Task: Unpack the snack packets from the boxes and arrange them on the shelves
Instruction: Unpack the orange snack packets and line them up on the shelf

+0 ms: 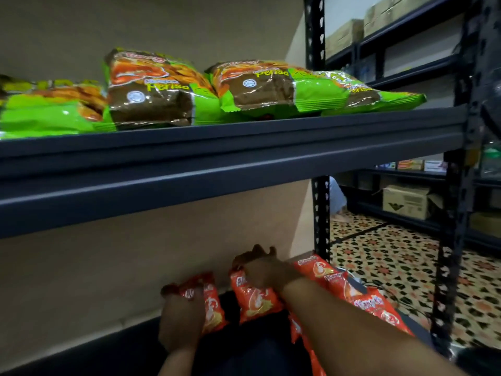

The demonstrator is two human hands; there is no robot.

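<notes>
Patterned floor tiles [379, 256]; cardboard box [406, 200] on far rack, maybe opened.

Stockroom: metal racks [233, 156], cartons [406, 200].

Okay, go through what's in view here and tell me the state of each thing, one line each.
left hand: grips a red packet on the lower shelf.
right hand: grips another red packet, upright.
red packets on the right: lying overlapped.
green packets: lying flat along the upper shelf.
cardboard box: flaps open, on a far rack.
</notes>
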